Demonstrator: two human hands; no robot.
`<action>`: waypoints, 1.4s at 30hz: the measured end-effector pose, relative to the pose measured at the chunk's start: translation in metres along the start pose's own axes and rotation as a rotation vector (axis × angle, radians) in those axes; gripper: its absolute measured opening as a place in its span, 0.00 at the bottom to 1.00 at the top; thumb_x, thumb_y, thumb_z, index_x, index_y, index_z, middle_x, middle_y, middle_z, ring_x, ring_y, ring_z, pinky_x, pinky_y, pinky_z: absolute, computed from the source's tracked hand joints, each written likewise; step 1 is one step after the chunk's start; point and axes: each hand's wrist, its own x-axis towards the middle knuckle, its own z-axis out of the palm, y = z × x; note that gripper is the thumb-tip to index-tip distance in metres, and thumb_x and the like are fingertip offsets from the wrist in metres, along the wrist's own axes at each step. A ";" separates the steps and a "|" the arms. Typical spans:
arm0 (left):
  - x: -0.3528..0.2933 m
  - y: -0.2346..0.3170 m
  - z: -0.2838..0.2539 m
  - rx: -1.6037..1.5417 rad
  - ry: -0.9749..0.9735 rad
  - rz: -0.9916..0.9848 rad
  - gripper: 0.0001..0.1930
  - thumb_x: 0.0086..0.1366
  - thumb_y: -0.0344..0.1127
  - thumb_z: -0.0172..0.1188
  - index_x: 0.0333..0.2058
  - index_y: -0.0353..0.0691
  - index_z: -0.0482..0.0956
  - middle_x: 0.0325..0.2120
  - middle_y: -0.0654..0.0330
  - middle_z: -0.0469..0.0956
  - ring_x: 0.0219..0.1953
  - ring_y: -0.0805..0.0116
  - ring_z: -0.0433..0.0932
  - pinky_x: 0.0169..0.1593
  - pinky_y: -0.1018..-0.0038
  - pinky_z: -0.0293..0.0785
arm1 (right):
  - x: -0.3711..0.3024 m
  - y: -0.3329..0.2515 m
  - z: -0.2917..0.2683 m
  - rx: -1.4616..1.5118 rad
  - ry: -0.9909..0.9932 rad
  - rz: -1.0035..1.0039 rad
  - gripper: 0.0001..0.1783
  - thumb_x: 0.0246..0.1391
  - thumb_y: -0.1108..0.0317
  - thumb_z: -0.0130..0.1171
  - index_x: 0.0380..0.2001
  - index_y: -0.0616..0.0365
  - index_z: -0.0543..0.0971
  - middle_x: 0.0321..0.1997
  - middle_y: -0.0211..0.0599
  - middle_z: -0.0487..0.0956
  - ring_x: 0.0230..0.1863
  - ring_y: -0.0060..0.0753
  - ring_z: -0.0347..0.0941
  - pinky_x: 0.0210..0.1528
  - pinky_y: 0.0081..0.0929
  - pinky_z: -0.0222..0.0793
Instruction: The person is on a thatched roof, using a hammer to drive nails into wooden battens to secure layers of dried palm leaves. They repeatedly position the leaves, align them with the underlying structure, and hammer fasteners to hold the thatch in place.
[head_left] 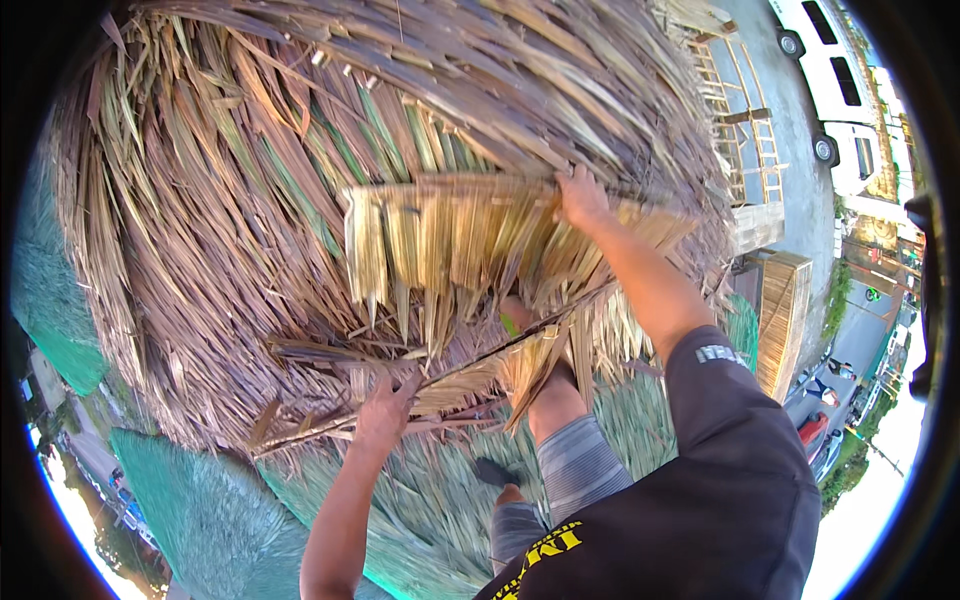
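Observation:
A palm-leaf thatch panel (440, 240) with yellowish-brown folded leaves lies across the sloping thatched roof (220, 220). My right hand (583, 197) grips its upper edge, the fingers bent over it. Lower down, a second thatch panel (480, 362) with a thin dark rod along its edge runs slantwise from lower left to upper right. My left hand (385, 410) is closed on that rod left of its middle, its fingers partly seen. Loose leaf ends stick out around both panels. One of my legs passes behind the lower panel, which hides part of it.
Green-tinted thatch (430, 500) lies below me, under my other foot (495, 472). Another green roof (190, 510) spreads at lower left. On the right, far below, are a bamboo frame (745, 115), a white van (835, 85) and a paved road.

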 end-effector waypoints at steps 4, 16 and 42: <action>-0.011 0.013 -0.009 0.092 0.035 0.002 0.26 0.62 0.26 0.60 0.59 0.56 0.76 0.39 0.50 0.72 0.42 0.47 0.78 0.45 0.57 0.80 | -0.055 -0.023 -0.027 0.030 -0.362 -0.127 0.34 0.49 0.52 0.74 0.57 0.51 0.76 0.56 0.55 0.78 0.56 0.53 0.77 0.53 0.49 0.74; -0.119 0.197 -0.170 0.487 0.650 0.660 0.13 0.58 0.34 0.59 0.43 0.48 0.81 0.37 0.61 0.78 0.44 0.61 0.80 0.50 0.65 0.76 | -0.422 -0.120 -0.243 0.396 0.304 -0.579 0.37 0.55 0.45 0.66 0.58 0.57 0.67 0.30 0.51 0.84 0.34 0.62 0.81 0.39 0.53 0.76; -0.035 -0.005 -0.187 -0.109 1.033 -0.008 0.33 0.62 0.51 0.67 0.62 0.40 0.71 0.56 0.41 0.76 0.58 0.41 0.76 0.59 0.55 0.73 | -0.327 0.059 -0.287 0.466 1.225 0.570 0.28 0.50 0.44 0.66 0.42 0.58 0.79 0.39 0.56 0.84 0.43 0.63 0.80 0.47 0.56 0.75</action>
